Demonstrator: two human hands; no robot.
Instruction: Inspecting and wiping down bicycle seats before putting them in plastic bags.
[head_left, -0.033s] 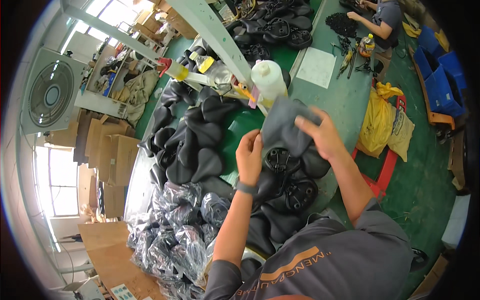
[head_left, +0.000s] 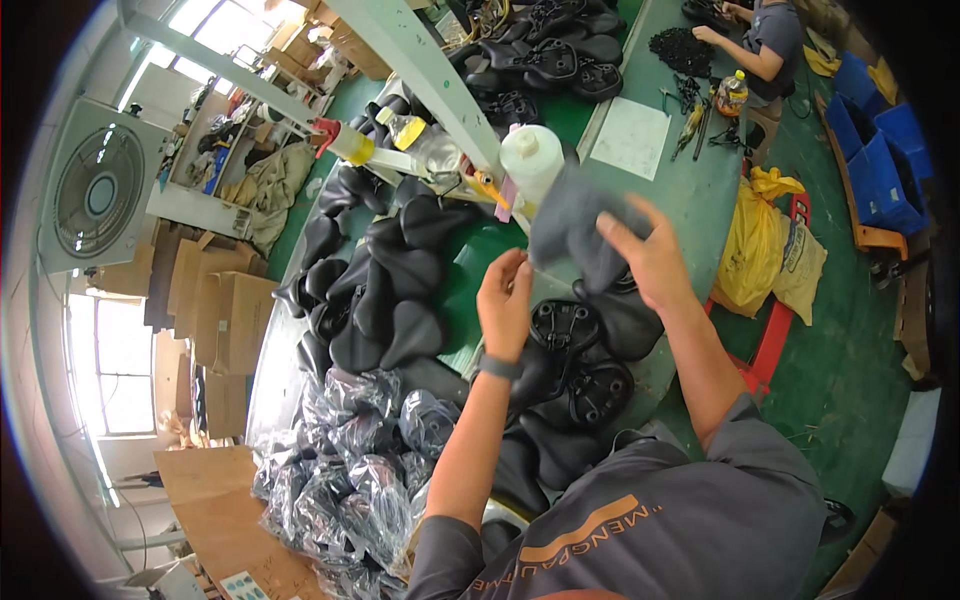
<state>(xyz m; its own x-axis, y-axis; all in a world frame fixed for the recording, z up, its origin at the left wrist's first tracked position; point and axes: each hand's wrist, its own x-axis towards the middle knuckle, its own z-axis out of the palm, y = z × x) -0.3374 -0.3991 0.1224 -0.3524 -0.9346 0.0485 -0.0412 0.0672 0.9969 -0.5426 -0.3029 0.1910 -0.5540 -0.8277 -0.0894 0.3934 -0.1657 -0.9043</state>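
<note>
My right hand (head_left: 652, 255) grips a dark grey cloth (head_left: 578, 225), its thumb lying across the front. The cloth is smeared by motion, and I cannot tell whether something lies beneath it. At the cloth's left edge, my left hand (head_left: 505, 300) is closed in a pinch, with a dark band on the wrist. Just below the hands, black bicycle saddles lie on the bench, two of them showing their undersides, such as this upturned saddle (head_left: 565, 325). More black saddles (head_left: 385, 290) are heaped to the left.
Saddles in clear plastic (head_left: 360, 440) pile up at the near left. A white bottle (head_left: 532, 160) stands by the metal post (head_left: 430, 75). A white sheet (head_left: 630, 138) lies farther off. Another person (head_left: 770, 50) works at the far right, near yellow bags (head_left: 755, 240) and blue bins (head_left: 880, 150).
The grey cloth has tilted and shifted slightly to the right. Both hands have moved a little, the left one slightly to the right.
</note>
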